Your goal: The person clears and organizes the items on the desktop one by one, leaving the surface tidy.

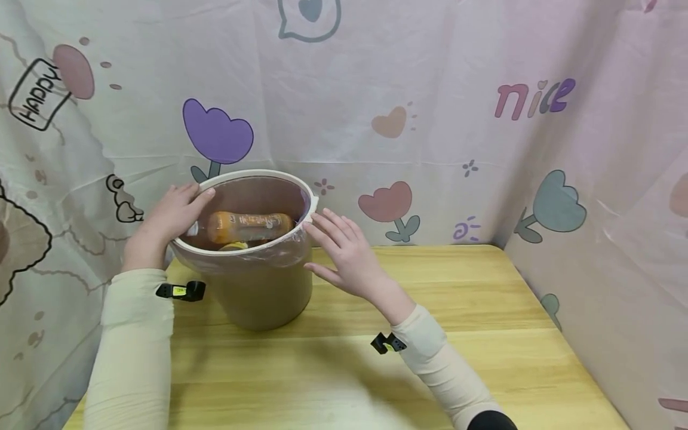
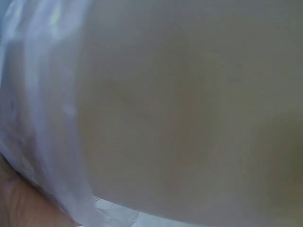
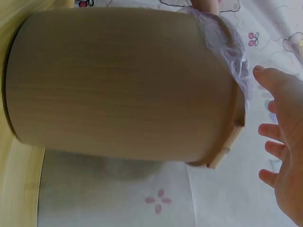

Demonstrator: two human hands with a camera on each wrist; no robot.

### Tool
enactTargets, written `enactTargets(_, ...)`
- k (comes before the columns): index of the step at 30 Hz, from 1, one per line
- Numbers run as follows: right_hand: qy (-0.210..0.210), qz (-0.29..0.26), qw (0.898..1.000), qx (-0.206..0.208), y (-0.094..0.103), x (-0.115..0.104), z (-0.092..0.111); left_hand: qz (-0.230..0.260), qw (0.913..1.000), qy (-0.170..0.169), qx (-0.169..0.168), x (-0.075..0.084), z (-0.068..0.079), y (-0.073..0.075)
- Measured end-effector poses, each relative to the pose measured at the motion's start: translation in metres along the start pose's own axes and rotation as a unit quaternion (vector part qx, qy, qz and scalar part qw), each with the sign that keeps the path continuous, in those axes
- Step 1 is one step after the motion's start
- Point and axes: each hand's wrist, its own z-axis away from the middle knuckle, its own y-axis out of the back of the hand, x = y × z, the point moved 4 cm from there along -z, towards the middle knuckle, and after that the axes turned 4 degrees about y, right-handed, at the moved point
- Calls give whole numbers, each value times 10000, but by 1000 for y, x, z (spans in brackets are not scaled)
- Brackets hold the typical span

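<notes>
A brown trash can (image 1: 263,298) with a white rim stands on the wooden table, lined with a clear plastic bag (image 1: 285,252) folded over its edge. Inside lies a bottle (image 1: 249,227) of orange drink with a white cap, above a partly hidden yellow item (image 1: 234,245). My left hand (image 1: 168,220) grips the rim at the left, its thumb over the edge. To the right of the can, my right hand (image 1: 348,255) is held with fingers spread, fingertips close to the rim and holding nothing. The can's brown wall (image 2: 180,113) fills most of the left wrist view.
The wooden table (image 1: 430,358) extends to the right and front of the can. A printed cloth (image 1: 441,71) hangs behind the table and along both sides, close to the can at the back and left.
</notes>
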Motion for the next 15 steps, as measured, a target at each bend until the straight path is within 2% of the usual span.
enactTargets(10, -223, -12, 9997, -100, 10, 18, 16, -422, 9989, 182, 81, -2, -2, 1)
enactTargets(15, -294, 54, 9994, -164, 18, 25, 21, -687, 9971, 123, 292, -5, -1, 4)
